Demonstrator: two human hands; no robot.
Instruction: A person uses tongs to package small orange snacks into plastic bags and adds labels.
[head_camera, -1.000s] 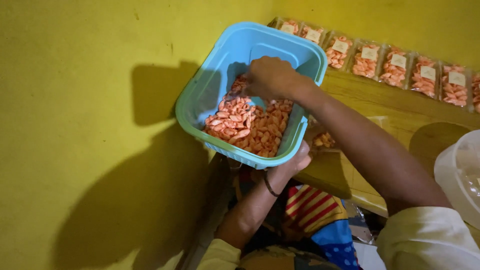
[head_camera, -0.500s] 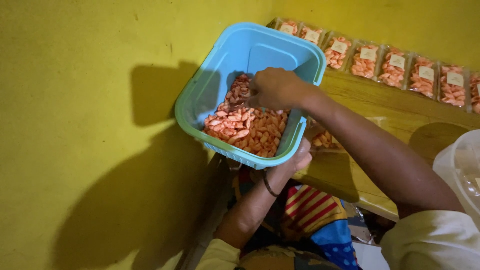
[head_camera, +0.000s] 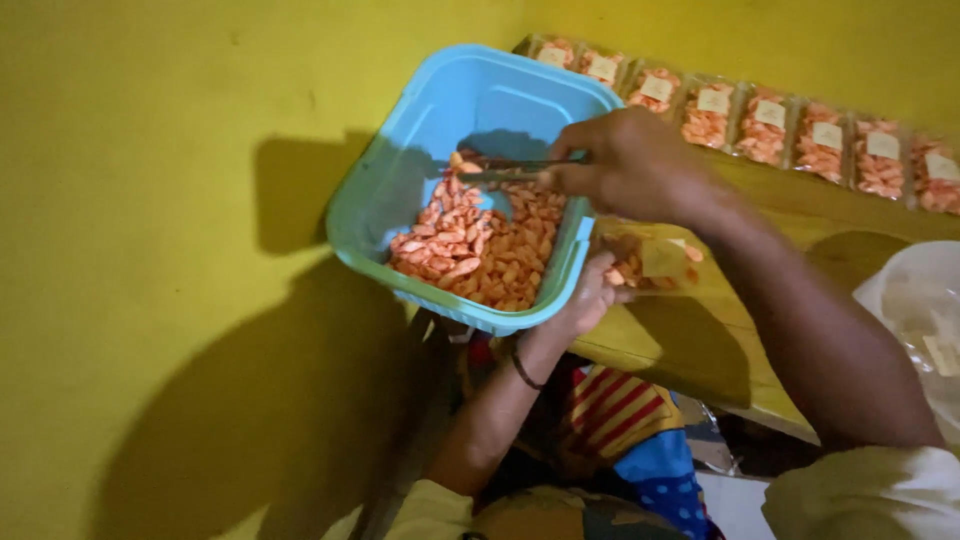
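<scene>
Smooth, slightly glossy turquoise plastic forms the tub (head_camera: 420, 150) — the worktop (head_camera: 790, 235) is bare yellowish wood, the sealed packets (head_camera: 765, 125) shiny clear film.

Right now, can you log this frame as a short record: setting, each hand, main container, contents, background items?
setting: wooden table against a yellow wall
left hand: grip on the near edge of the blue tub, tub tilted
right hand: holds a scoop over the snacks
contents: orange snack pieces piled at the low side
background: row of filled clear packets along the wall
also: partly filled bag beside the tub
</scene>
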